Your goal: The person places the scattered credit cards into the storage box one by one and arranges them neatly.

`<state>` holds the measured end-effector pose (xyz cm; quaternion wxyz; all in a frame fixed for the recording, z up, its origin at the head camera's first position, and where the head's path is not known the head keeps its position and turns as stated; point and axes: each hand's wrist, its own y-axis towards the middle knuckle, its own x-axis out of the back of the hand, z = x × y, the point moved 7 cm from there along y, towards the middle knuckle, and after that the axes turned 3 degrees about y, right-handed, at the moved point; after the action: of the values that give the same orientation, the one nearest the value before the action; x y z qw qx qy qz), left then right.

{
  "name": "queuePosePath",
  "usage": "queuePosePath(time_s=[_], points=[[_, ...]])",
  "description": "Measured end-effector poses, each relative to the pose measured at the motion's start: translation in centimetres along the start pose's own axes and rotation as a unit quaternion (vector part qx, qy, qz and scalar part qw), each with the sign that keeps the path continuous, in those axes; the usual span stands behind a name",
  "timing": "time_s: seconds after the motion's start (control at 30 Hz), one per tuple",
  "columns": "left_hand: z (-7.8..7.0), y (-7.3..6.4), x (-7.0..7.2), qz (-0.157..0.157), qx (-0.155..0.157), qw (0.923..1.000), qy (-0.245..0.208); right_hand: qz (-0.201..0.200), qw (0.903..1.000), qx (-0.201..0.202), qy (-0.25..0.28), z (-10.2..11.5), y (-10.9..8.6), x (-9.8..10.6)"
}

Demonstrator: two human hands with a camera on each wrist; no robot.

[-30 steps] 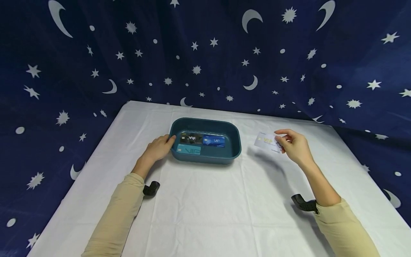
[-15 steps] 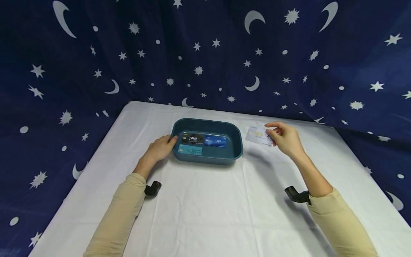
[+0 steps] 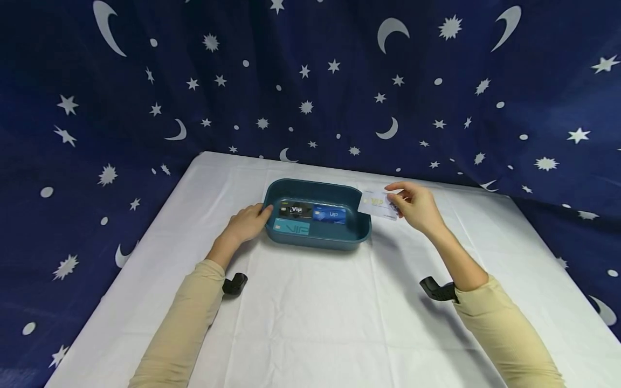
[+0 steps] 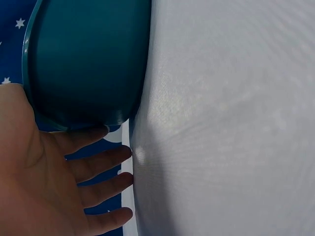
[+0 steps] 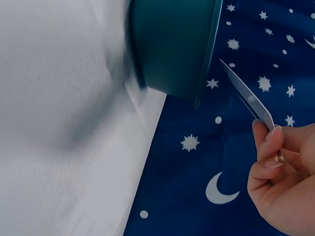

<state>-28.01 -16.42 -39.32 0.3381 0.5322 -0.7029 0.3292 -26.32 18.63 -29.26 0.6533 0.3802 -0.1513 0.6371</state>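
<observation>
A dark teal plastic tub [image 3: 317,243] stands on the table, with a black VIP card [image 3: 303,213], a blue VIP card [image 3: 330,214] and a light teal VIP card [image 3: 291,227] inside it. My left hand [image 3: 246,223] rests against the tub's left end, thumb at the rim; in the left wrist view its fingers [image 4: 101,164] lie straight and spread along the outside. With thumb and fingers, my right hand [image 3: 417,209] pinches a white VIP card [image 3: 375,203] by its right end. The card's left end overlaps the tub's right rim in the head view.
A white cloth [image 3: 305,323] covers the table. Behind it hangs a dark blue curtain [image 3: 271,48] with moons and stars. Each wrist wears a black camera mount, one on the left [image 3: 235,285] and one on the right [image 3: 436,289].
My right hand has carried the white card leftward, from beside the tub to its right rim. My left hand has stayed at the tub, and the whole head view has shifted slightly.
</observation>
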Motion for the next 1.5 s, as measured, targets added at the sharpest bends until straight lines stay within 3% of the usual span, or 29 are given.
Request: queuePosePath(time_s=[1.5], points=[[-0.1, -0.1, 0.2, -0.005, -0.001, 1.0000, 0.002, 0.061, 0.9980, -0.009, 0.014, 0.1, 0.9, -4.0]])
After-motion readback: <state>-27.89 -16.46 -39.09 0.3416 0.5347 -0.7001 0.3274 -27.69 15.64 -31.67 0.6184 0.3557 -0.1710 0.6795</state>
